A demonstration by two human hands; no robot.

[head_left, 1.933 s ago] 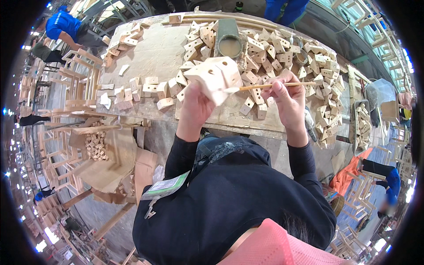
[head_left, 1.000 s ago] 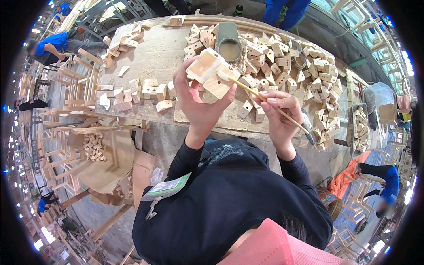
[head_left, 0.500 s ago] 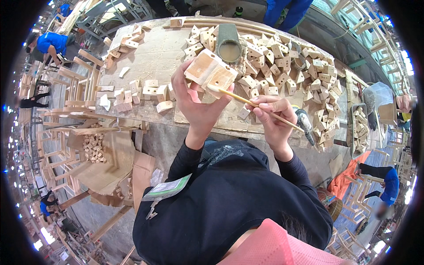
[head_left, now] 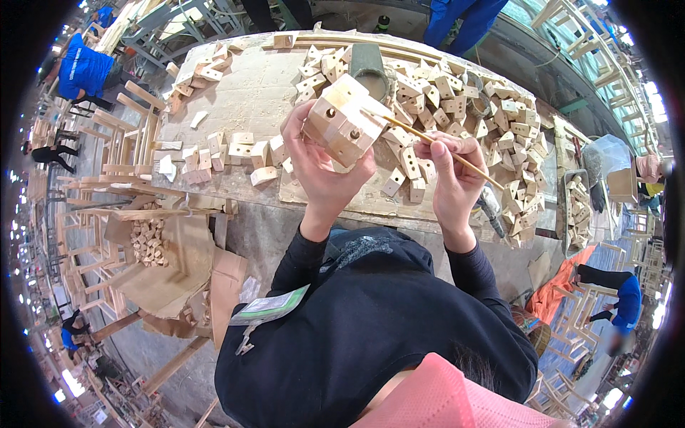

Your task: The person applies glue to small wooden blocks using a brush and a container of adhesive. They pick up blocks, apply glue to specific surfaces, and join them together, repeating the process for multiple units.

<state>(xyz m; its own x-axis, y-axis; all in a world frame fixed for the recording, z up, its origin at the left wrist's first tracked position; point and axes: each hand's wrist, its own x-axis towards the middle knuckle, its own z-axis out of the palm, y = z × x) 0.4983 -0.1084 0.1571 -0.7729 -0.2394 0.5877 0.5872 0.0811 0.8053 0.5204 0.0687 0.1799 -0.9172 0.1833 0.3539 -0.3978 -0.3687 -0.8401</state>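
My left hand (head_left: 325,175) is closed around what look like two pale drilled wooden blocks (head_left: 341,107), pressed side by side and raised above the workbench. Two dark round holes show on the side toward me. Pinched in my right hand (head_left: 454,178) is a thin wooden stick (head_left: 415,133), slanting up to the left. Its far tip meets the right edge of the held blocks; whether it enters a hole I cannot tell. Just behind the blocks stands a dark grey-green container (head_left: 367,58) with cloudy liquid inside, partly covered by them.
Many loose drilled blocks (head_left: 457,107) heap over the right half of the cardboard-covered bench (head_left: 246,85). A power tool (head_left: 490,212) lies by the front edge. More blocks fill a metal tray (head_left: 569,214) at the right. Wooden frames (head_left: 135,135) stand left; other people work farther off.
My left hand has tilted the blocks, so their holed side now faces me. The stick's tip has moved up and right, from the blocks' near corner to their right edge.
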